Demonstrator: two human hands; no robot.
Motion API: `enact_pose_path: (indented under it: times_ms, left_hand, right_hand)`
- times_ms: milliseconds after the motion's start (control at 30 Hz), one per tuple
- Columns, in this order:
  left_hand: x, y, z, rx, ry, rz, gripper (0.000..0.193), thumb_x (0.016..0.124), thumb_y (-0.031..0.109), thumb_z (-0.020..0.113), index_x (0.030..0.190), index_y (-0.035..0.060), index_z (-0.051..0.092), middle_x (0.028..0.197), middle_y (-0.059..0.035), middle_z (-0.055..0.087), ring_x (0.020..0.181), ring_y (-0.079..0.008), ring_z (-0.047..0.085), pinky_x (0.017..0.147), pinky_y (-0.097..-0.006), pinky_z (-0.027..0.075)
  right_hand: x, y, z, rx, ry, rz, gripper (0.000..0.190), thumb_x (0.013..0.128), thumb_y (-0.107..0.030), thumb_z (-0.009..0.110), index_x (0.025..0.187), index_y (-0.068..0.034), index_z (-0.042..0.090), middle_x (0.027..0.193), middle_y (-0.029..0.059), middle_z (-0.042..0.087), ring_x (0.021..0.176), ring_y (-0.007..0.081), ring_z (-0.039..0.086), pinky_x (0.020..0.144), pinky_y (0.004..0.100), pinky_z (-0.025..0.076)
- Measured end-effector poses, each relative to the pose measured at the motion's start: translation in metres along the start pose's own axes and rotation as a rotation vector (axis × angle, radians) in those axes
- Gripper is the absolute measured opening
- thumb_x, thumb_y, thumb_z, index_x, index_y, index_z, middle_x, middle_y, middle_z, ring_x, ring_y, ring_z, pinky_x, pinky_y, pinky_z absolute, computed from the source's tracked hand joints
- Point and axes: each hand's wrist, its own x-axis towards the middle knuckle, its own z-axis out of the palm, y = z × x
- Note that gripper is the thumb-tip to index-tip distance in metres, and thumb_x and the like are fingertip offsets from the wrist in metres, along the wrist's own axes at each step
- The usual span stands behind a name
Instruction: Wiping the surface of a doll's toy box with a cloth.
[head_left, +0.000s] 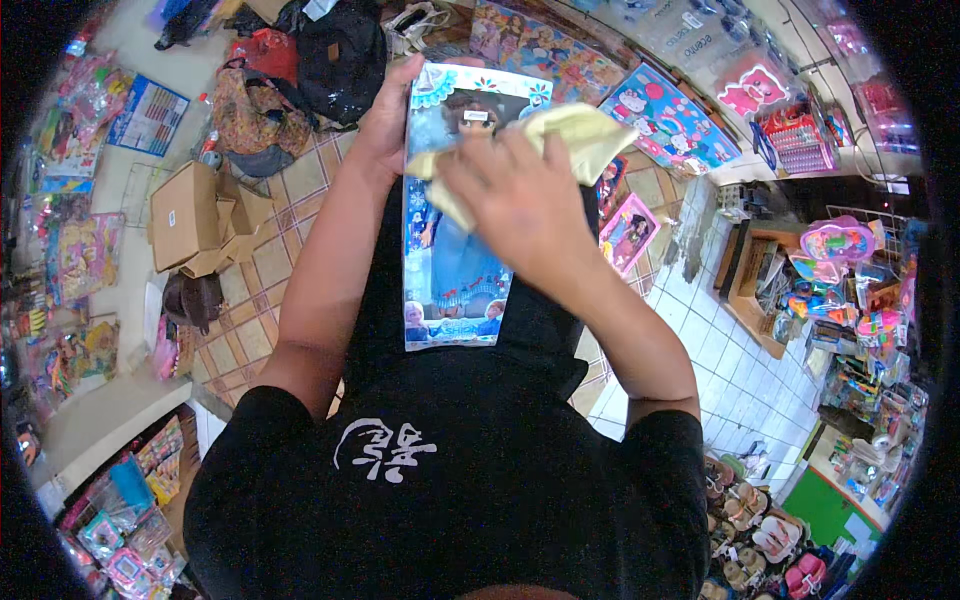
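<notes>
A tall blue doll box (469, 262) with a clear front lies over my lap, and a doll in a blue dress shows inside. My left hand (390, 112) grips the upper left edge of this box, its thumb at the top corner. Across the upper front, my right hand (517, 202) presses a pale yellow cloth (585, 139) against the window; the fingers are slightly blurred. Cloth and hand hide part of the doll's face and upper body.
Beyond my right arm, a pink doll box (628, 232) lies on the tiled floor. An open cardboard box (191, 217), a patterned bag (259, 112) and a black backpack (341, 60) are on the left. Packaged toys (836, 277) crowd the right; several sandals (750, 525) sit at lower right.
</notes>
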Motion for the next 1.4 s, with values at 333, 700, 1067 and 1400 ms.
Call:
enact_pose_path:
  times_ms: [333, 700, 1067, 1400]
  left_hand:
    - [0.000, 0.000, -0.010, -0.223, -0.159, -0.010, 0.075, 0.102, 0.058, 0.045, 0.141, -0.0044, 0.054, 0.130, -0.0227, 0.067, 0.115, -0.0295, 0.068, 0.105, -0.0432, 0.052]
    - [-0.002, -0.007, -0.041, -0.442, -0.334, -0.045, 0.077, 0.098, 0.061, 0.047, 0.143, -0.0017, 0.053, 0.137, -0.0231, 0.062, 0.122, -0.0342, 0.064, 0.108, -0.0478, 0.049]
    - [-0.003, -0.009, -0.070, -0.264, 0.012, -0.105, 0.089, 0.093, 0.071, 0.047, 0.140, -0.0031, 0.055, 0.129, -0.0241, 0.066, 0.110, -0.0371, 0.068, 0.100, -0.0506, 0.053]
    - [-0.011, -0.017, -0.071, -0.190, -0.103, -0.023, 0.089, 0.090, 0.077, 0.042, 0.139, 0.0030, 0.054, 0.082, -0.0117, 0.054, 0.072, -0.0243, 0.050, 0.070, -0.0405, 0.051]
  right_hand:
    - [0.013, 0.008, -0.001, -0.047, -0.010, -0.133, 0.029, 0.084, -0.023, 0.065, 0.112, -0.020, 0.073, 0.106, -0.0008, 0.060, 0.096, 0.0218, 0.058, 0.078, 0.0450, 0.043]
    - [-0.053, -0.063, -0.003, 0.191, -0.392, -0.229, 0.019, 0.089, -0.021, 0.062, 0.099, -0.009, 0.072, 0.101, 0.0040, 0.059, 0.100, 0.0257, 0.059, 0.083, 0.0474, 0.044]
    - [-0.040, -0.001, -0.011, 0.007, -0.281, 0.053, 0.032, 0.086, -0.019, 0.068, 0.118, -0.020, 0.073, 0.113, -0.0005, 0.062, 0.101, 0.0260, 0.058, 0.081, 0.0430, 0.042]
    - [-0.116, -0.034, -0.005, 0.346, -0.498, -0.237, 0.026, 0.091, -0.018, 0.062, 0.113, -0.020, 0.077, 0.130, -0.0006, 0.062, 0.106, 0.0212, 0.057, 0.094, 0.0497, 0.045]
